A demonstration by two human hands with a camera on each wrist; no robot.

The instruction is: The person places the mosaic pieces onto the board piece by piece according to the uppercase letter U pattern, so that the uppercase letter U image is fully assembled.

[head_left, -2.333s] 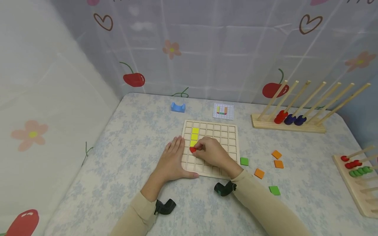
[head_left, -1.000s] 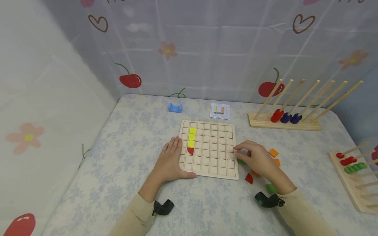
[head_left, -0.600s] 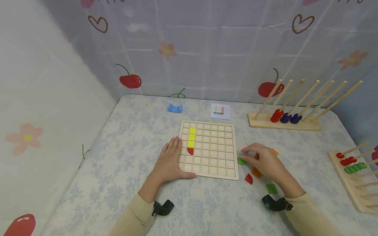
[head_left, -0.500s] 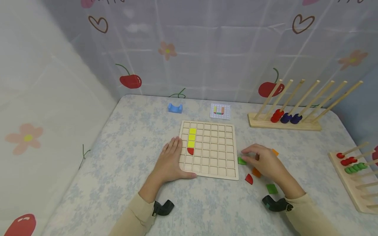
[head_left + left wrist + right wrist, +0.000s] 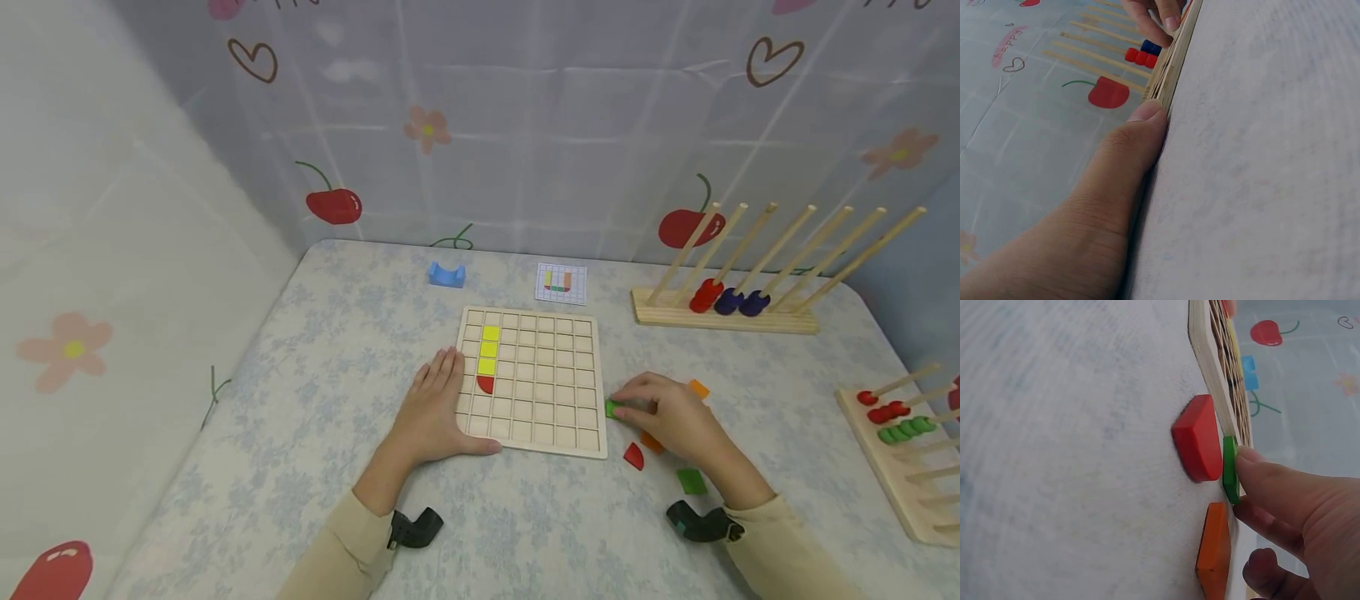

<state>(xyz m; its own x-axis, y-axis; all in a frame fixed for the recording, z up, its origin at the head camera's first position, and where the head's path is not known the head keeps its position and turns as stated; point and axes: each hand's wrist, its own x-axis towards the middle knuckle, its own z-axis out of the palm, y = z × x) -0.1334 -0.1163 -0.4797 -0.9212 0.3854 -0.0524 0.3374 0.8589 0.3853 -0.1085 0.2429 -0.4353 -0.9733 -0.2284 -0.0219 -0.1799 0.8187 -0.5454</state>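
Observation:
A wooden grid board [image 5: 551, 379] lies mid-table, carrying a column of yellow square tiles [image 5: 489, 350] with a red quarter-round tile [image 5: 486, 385] directly below. My left hand [image 5: 427, 421] rests along its left side, fingers straight; in the left wrist view the thumb [image 5: 1138, 134] touches the board's near edge. Beside the board's right edge, my right hand [image 5: 675, 421] pinches a green square tile [image 5: 1230, 469] between thumb and index finger; that tile still appears to lie on the table. Close by are another red quarter-round tile [image 5: 1197, 440] and an orange tile [image 5: 1213, 553].
More loose tiles lie right: a green one [image 5: 692, 481] and a partly hidden orange one [image 5: 699, 388]. Behind the board are a pattern card [image 5: 561, 284] and a blue cradle-shaped block [image 5: 447, 275]. A peg rack [image 5: 727, 312] stands back right, another bead rack [image 5: 892, 467] at far right.
My right hand has left the red tile on the board, moved right to the green tile, and closed its thumb and index finger on it. The left hand has stayed put.

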